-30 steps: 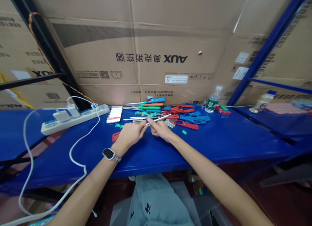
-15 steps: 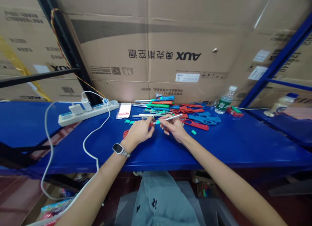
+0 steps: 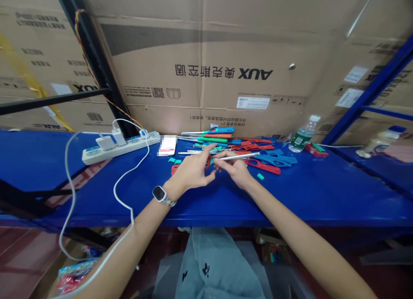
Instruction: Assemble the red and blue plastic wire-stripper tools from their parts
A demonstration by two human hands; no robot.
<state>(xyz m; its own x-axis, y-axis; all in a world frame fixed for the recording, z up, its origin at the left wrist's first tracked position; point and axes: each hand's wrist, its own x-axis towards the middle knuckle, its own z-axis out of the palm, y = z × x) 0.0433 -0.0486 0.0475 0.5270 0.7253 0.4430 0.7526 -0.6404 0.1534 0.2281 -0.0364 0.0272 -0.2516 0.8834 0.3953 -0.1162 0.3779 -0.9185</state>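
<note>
My right hand (image 3: pixel 237 170) pinches a stick lighter by its thin metal tube (image 3: pixel 241 156), which points to the right. A small green piece (image 3: pixel 212 161) shows where the tube meets the red handle, between my hands. Around the handle end is my left hand (image 3: pixel 195 167), its thumb and index finger apart and its other fingers mostly hidden. Beyond my hands lies a pile of stick lighter parts, with red handle shells (image 3: pixel 263 166), blue handle shells (image 3: pixel 280 157) and green-handled lighters (image 3: pixel 214 140). A loose green piece (image 3: pixel 260 177) lies right of my right hand.
A white power strip (image 3: pixel 121 148) with plugged chargers and a loose white cable (image 3: pixel 116 191) occupies the left. A phone-like white item (image 3: pixel 167 145) sits beside the pile. At right stand a water bottle (image 3: pixel 302 135) and a red box (image 3: pixel 316 150). Large cartons (image 3: pixel 206 45) rise behind the blue table.
My left thumb and index finger have spread farther apart. The metal tube has shifted slightly right and lies flatter. The whole view has moved a little.
</note>
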